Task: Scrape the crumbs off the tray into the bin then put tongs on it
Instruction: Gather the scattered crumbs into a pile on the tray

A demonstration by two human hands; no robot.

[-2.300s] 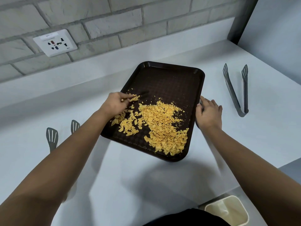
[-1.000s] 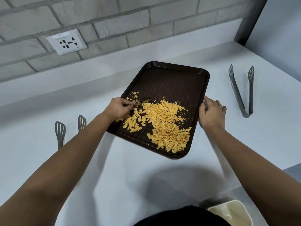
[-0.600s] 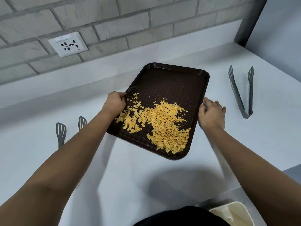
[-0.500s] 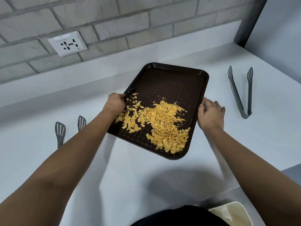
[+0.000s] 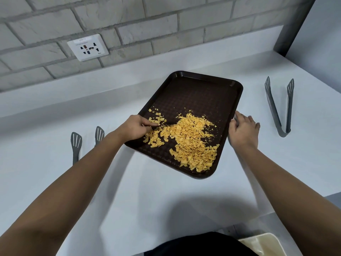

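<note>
A dark brown tray (image 5: 201,93) lies at an angle on the white counter, with a heap of yellow crumbs (image 5: 190,143) on its near half. My left hand (image 5: 133,129) is over the tray's left edge, shut on a thin dark scraper (image 5: 165,124) whose tip reaches into the crumbs. My right hand (image 5: 243,131) rests against the tray's right rim, fingers spread, thumb at the rim. Grey tongs (image 5: 278,108) lie on the counter to the right of the tray. A cream bin (image 5: 262,244) shows below the counter edge at the lower right.
A second pair of grey tongs (image 5: 76,145) lies left of the tray, partly behind my left forearm. A brick wall with a socket plate (image 5: 87,47) stands behind a raised ledge. A grey side wall closes the right end.
My left hand moved from the tray's left rim down and right into the crumbs, dragging the scraper through them. The right hand and tray stay where they were.
</note>
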